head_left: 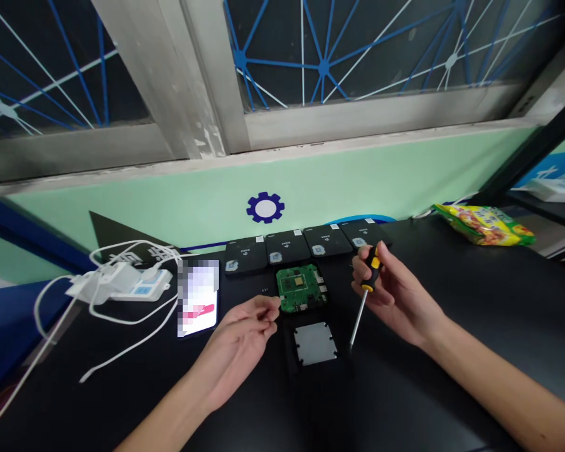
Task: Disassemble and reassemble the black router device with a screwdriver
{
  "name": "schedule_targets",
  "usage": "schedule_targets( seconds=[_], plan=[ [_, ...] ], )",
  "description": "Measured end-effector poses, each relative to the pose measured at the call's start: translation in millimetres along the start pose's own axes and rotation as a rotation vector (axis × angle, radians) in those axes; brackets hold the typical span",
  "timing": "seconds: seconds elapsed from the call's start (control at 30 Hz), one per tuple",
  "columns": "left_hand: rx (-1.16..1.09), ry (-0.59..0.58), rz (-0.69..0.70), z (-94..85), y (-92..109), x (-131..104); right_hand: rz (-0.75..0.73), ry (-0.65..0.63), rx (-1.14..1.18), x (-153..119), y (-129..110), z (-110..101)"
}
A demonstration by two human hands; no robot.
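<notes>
R forearm (494, 376) | R hand (400, 300) w/ screwdriver (367, 288) | tip dn-L, axis steep

Soft light, glowing phone (199, 298), stretched edges

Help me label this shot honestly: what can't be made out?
In the head view:
Whether the left grip holds anything: hidden by its curled fingers.
The phone screen's content: pixelated.
Fine print on the black cases: too small.
The screwdriver tip: lost against the dark table.
</notes>
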State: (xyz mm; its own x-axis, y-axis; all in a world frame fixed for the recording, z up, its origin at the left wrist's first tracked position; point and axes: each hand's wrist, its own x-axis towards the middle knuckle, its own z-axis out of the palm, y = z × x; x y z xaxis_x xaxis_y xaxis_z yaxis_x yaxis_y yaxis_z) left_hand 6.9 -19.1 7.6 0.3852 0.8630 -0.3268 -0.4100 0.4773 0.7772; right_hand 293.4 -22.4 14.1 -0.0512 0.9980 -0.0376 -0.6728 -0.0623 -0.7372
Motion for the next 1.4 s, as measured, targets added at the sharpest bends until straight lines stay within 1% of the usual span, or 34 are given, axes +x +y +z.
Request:
schedule_targets(
  seconds=[0.17, 0.3, 0.4, 0.6, 0.7, 0.8, 0.93, 1.03, 1.1, 1.17, 1.27, 1.4],
  plan=[
    [-0.043, -0.005, -0.008, -4.4, -4, 0, -0.015, -0.033, -0.005, 4, -10, 17],
    [-0.052, 0.028, -0.024, -4.9, -6, 0, -0.026, -0.058, -0.021, 12, -15, 26],
    [-0.053, 0.05, -0.02, -2.9, -5, 0, -0.03, -0.054, -0.052, 16, -13, 27],
    [-0.138, -0.014, 0.049, 4.2, 4, -5, 0.065, -0.007, -0.099, 14, -1, 27],
    [-0.124, -0.016, 0.035, 4.9, 5, -6, 0.064, -0.008, -0.095, 13, 3, 24],
    [-0.09, -0.024, 0.0, 2.9, 2, -5, 0.067, -0.01, -0.084, 15, 4, 17],
    [0.018, -0.05, -0.047, 2.1, -2, -7, 0.1, 0.006, -0.074, 16, 5, 7],
    [0.062, -0.101, -0.066, 4.7, -2, -12, 0.112, 0.019, -0.074, 16, 8, 2],
    [0.038, -0.152, -0.069, 6.2, -1, -14, 0.112, 0.015, -0.077, 17, 11, 0],
    [0.014, -0.171, -0.059, 6.5, -1, -14, 0.119, 0.007, -0.077, 19, 15, -2],
    [0.02, -0.146, -0.056, 4.5, -1, -10, 0.142, 0.001, -0.07, 22, 20, -4],
    [0.032, -0.067, -0.081, 1.0, -2, -5, 0.167, -0.017, -0.039, 24, 23, -7]
  ],
)
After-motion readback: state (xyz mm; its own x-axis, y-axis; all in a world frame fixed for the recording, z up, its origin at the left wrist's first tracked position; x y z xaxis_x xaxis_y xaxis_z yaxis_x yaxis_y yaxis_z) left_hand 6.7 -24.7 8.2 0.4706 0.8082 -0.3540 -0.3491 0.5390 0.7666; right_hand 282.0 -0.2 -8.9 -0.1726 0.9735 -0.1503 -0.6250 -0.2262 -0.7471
